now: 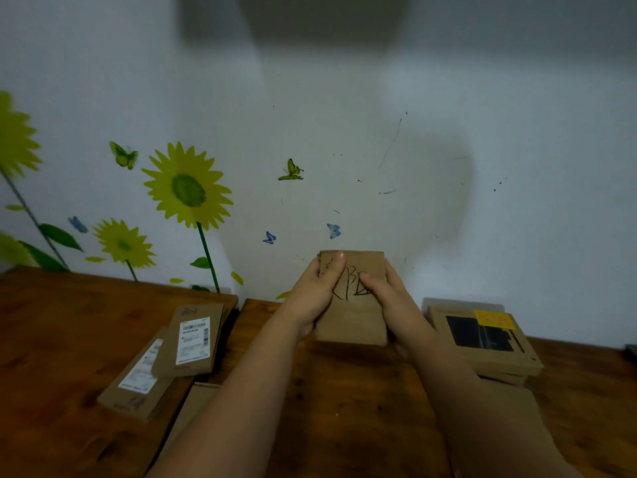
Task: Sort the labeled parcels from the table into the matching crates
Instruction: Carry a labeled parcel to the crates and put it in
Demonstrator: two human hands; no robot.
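— Two hands on the parcel (356,317)?
— Yes. Forearms reach forward; the left hand (312,294) grips its left edge, the right hand (391,300) its right, thumbs across the handwritten face. It's upright above the table (344,391), centre.

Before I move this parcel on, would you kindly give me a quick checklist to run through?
1. Left hand and right hand both grip the parcel: ok.
2. Writing faces the camera: ok.
3. Writing fully readable: not ok, thumbs cover part.
4. Matching crate in view: not ok, none visible.
5. Parcel clear of the table: cannot tell.
6. Left pile and right pile lie off to the sides: ok.
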